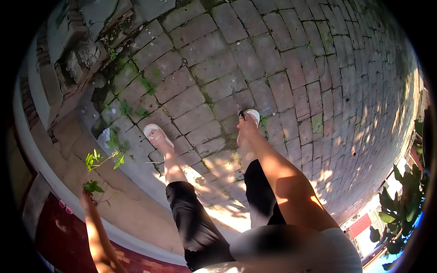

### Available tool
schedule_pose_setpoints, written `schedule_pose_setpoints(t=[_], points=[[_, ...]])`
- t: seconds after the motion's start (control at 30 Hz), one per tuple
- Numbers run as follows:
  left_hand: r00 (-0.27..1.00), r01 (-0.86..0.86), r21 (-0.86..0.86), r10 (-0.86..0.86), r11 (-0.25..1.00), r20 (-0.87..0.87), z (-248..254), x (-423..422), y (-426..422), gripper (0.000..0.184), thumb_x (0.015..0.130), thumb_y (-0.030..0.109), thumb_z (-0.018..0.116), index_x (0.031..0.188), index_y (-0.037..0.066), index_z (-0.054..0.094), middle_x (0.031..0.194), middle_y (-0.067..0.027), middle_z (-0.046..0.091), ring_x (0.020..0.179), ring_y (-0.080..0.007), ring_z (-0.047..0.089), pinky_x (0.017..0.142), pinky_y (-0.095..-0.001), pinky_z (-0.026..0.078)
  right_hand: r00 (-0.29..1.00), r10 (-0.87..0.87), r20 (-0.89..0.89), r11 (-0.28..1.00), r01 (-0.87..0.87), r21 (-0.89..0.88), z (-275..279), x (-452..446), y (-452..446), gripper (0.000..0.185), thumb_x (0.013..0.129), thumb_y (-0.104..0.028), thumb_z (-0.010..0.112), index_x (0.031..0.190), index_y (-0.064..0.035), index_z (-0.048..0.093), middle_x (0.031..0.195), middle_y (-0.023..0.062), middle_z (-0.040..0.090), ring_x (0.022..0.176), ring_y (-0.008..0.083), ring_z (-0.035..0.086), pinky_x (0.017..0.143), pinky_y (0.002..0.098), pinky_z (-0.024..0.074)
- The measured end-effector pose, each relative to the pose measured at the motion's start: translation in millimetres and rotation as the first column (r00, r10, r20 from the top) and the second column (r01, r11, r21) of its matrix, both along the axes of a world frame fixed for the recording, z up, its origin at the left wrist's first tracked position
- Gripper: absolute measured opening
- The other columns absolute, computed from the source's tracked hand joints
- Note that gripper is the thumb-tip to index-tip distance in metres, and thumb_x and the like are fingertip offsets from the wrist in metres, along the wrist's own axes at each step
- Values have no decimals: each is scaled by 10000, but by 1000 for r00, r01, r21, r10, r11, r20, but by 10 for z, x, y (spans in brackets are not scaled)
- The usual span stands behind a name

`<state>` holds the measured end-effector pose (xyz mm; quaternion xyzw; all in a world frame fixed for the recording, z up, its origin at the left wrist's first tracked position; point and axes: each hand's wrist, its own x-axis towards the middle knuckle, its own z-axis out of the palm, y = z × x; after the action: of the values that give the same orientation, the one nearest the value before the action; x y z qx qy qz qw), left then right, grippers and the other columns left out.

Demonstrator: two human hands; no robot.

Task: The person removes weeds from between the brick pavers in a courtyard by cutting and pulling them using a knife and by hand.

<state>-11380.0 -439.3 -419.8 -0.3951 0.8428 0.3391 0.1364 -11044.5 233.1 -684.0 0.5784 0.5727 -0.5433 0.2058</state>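
Observation:
My right hand (247, 127) is closed on the dark handle of a knife (236, 101), whose narrow blade points away from me over the brick paving. At the lower left, my left hand (86, 199) is raised beside a leafy green stem (104, 164); its fingers are small and partly hidden by a leaf, so their grip is unclear. The stem's leaves spread above that hand. Below my hands are my feet in light sandals, the left sandal (157, 134) and the right sandal (251, 117).
Brick paving (200, 91) covers the ground, with small weeds (148, 85) in its joints. Broken bricks and slabs (75, 66) lie at the upper left. A curved pale ledge (82, 200) runs along the left. Large dark leaves (403, 204) hang at the lower right.

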Motion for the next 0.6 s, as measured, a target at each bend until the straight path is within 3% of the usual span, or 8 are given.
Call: schedule_pose_setpoints(t=[0.03, 0.07, 0.13, 0.2, 0.27, 0.33, 0.5, 0.6], points=[[998, -45, 51, 43, 998, 44, -168, -218, -333, 261, 907, 247, 456, 1001, 47, 595, 682, -36, 554, 557, -68, 458, 482, -213, 327, 1000, 8, 29, 998, -10, 60, -365, 6, -26, 313, 915, -300, 442, 1162, -117, 500, 667, 56, 559, 540, 163, 519, 417, 320, 404], [990, 85, 404, -122, 911, 67, -318, -591, -701, 272, 909, 264, 442, 1004, 65, 601, 733, -39, 573, 618, -89, 495, 534, -224, 364, 998, 15, 59, 993, -22, 119, -703, -8, -61, 307, 913, -301, 445, 1147, -115, 512, 665, 63, 563, 543, 177, 529, 418, 325, 406], [901, 77, 946, -428, 315, 70, -643, -1315, -1542, 298, 915, 298, 412, 1011, 101, 614, 835, -44, 610, 742, -131, 568, 639, -245, 436, 997, 30, 65, 975, -44, 216, -1160, -169, -26, 297, 907, -299, 449, 1119, -108, 531, 671, 75, 571, 556, 197, 546, 418, 338, 409], [971, -120, 136, 145, 983, -191, -1048, -1830, -1284, 333, 915, 329, 387, 944, 85, 611, 849, -42, 609, 765, -158, 566, 673, -277, 438, 998, 32, 61, 971, -45, 234, -1302, -340, -7, 296, 903, -291, 447, 1100, -89, 537, 729, 112, 577, 632, 245, 554, 480, 371, 412], [954, -246, 67, 254, 967, -158, -1167, -1961, -9, 360, 912, 350, 421, 1017, 50, 591, 884, -34, 601, 797, -168, 557, 743, -302, 434, 995, -9, 95, 987, -6, 160, -1448, -490, -75, 311, 897, -280, 434, 1096, -60, 525, 874, 204, 585, 817, 365, 546, 669, 442, 416], [929, 338, -357, -369, 871, -22, -1459, -1719, 606, 406, 899, 365, 450, 1066, 17, 576, 902, -68, 590, 733, -173, 530, 700, -319, 427, 990, -54, 132, 988, 34, 148, -1395, -694, -291, 316, 894, -270, 425, 1089, -39, 516, 968, 267, 586, 939, 445, 536, 798, 487, 418], [804, 559, 339, -595, 757, 3, -1722, -74, 3292, 323, 918, 245, 489, 1118, -6, 529, 1015, -89, 588, 939, -152, 509, 868, -287, 367, 990, -131, 53, 961, 114, 252, -1317, -908, -1062, 310, 890, -240, 426, 1101, -24, 497, 963, 279, 581, 941, 451, 530, 807, 476, 416], [859, 215, 722, -480, 658, 181, -1716, 849, 4035, 213, 926, 138, 497, 1066, -16, 542, 1005, -91, 610, 979, -147, 541, 934, -281, 356, 995, -54, 82, 990, 42, 136, -1011, -982, -1055, 347, 887, -232, 429, 1159, -23, 475, 984, 274, 582, 961, 456, 520, 815, 469, 413]])
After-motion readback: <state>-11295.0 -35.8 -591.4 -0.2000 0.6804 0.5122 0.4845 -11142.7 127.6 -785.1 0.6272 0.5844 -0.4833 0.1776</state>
